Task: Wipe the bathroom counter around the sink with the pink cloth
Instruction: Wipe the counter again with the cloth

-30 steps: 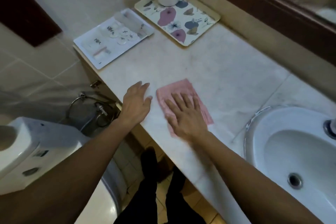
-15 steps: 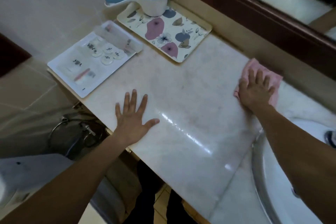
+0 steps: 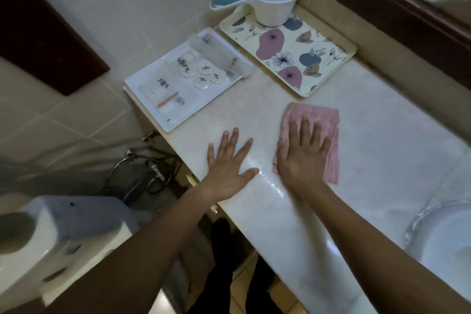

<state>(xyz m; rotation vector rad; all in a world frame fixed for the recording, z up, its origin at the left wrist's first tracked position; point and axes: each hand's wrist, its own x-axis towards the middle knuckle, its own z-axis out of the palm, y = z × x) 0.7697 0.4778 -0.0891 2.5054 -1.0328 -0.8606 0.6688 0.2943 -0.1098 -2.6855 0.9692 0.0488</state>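
1. Pale, shiny stone makes up the surface (image 3: 382, 160). It is the biggest thing here, and it runs from the left wall over to the sink.
2. The white sink (image 3: 446, 242) sits at the bottom right, well apart from the cloth.
3. The flower tray (image 3: 331, 41) lies at the back with a white scoop (image 3: 275, 5) standing on it. The white tray (image 3: 188, 109) of small bathroom bits lies just beside it, on the left end.
4. The pink cloth (image 3: 323, 115) lies flat in the middle of the surface, near the front corner of the flower tray but not touching it. Its long side points away from the person, the same way as the fingers.
5. The right hand (image 3: 303, 158) is on top of the cloth, with fingers straight and spread, pressing down. Cloth sticks out past the fingertips and on the right side.
6. The left hand (image 3: 226, 171) lies flat and spread on the bare surface near the front edge. It holds nothing. Its thumb is just beside the cloth and does not touch it.
7. The right hand is the one on the cloth, so I think it will do the next push. The sink lies to its right.
8. Half a second ago the cloth was at the back by the wall, close to the sink. Now it has slid left and forward. The left hand has stayed where it was.
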